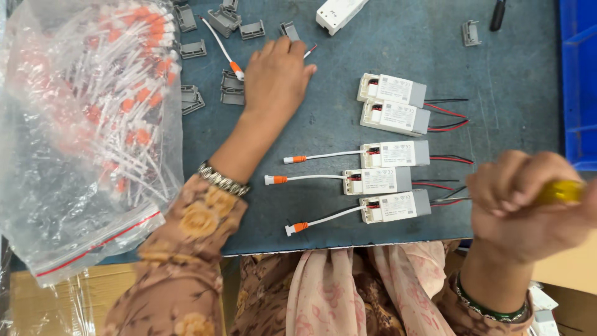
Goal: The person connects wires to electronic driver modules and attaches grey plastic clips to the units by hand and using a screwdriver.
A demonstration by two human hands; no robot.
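Reaching up the blue-grey bench top, the left hand lies flat and unclenched over a white cable with an orange connector, fingertips touching it, just beside a scatter of grey plastic end caps. The right hand is clenched around a yellow-handled tool, probably a screwdriver, whose tip is hidden; it hovers at the bench's near right edge. Between the hands lie five white-and-grey driver modules in a column, red and black wires trailing right. The three nearer modules have white orange-tipped leads attached on their left; the two farther ones have none. At far left, a clear zip bag holds many more such cables. A blue bin stands at the right edge.
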